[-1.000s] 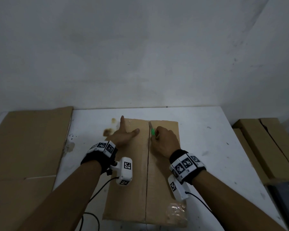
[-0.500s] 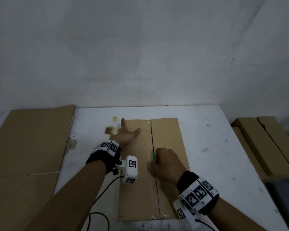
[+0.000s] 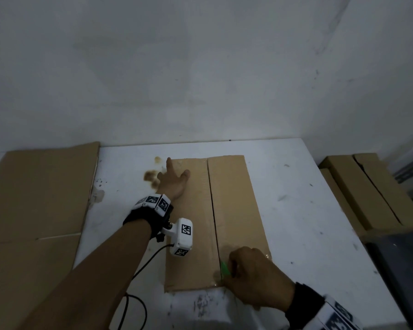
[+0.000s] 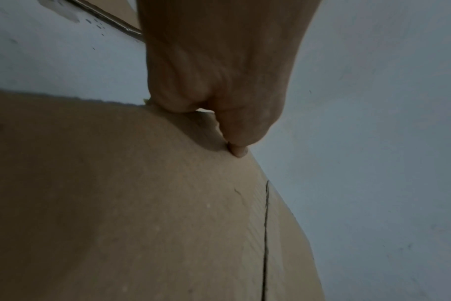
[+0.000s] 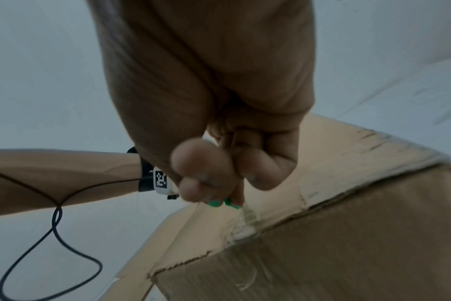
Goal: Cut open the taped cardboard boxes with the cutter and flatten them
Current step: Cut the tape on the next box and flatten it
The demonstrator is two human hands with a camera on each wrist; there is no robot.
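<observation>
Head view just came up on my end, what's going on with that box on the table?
A person is slitting the taped seam of the cardboard box on the white table. The right hand grips the green cutter at the seam's near end. The left hand presses flat on the far left flap.

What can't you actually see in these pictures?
- Cutter blade: hidden by the right hand in the head view, by the fingers in the right wrist view.
- Inside the box: flaps closed.
- Left hand fingertips: hidden behind the palm in the left wrist view.
</observation>
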